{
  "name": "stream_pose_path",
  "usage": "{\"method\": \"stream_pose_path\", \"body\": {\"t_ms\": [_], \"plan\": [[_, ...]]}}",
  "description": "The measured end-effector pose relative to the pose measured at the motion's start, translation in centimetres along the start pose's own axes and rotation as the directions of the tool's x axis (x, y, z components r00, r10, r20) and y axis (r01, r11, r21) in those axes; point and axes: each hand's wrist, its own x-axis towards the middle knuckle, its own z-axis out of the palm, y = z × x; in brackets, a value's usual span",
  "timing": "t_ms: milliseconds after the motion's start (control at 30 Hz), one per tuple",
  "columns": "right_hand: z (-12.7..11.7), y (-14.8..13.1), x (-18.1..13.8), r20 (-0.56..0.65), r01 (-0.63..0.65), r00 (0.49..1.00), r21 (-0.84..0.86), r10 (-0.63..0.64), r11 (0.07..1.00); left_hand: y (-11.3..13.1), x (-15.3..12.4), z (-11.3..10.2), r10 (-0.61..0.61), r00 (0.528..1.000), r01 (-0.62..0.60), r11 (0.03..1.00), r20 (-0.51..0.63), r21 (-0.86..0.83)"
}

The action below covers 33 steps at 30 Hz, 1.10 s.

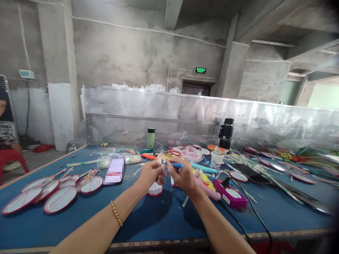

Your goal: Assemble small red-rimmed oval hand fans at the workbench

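My left hand (152,175) is closed in a pinch around a thin pale stick (162,155) that points upward. Just below the fingers shows a small white disc with a red rim (155,189); whether it is joined to the stick is hidden. In my right hand (182,175) is a blue pen (173,164), held with its tip end close to the stick and my left fingertips. A pink glue gun (206,187) lies on the blue table to the right of my right hand, beside a purple box-shaped device (230,194).
Several red-rimmed white discs on sticks (60,199) lie at left, near a phone (114,171). Behind stand a green tumbler (150,138), a white cup (217,158) and a black flask (226,134). Black cables (258,215) cross the table at right. A perforated metal screen (127,109) runs behind.
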Motion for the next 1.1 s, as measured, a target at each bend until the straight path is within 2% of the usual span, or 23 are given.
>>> {"method": "stream_pose_path", "body": {"t_ms": [1100], "plan": [[0.19, 0.09, 0.02, -0.007, 0.013, 1.0, 0.012, -0.013, 1.0, -0.16, 0.1, -0.03, -0.005, 1.0, 0.005, 1.0, -0.003, -0.007]]}}
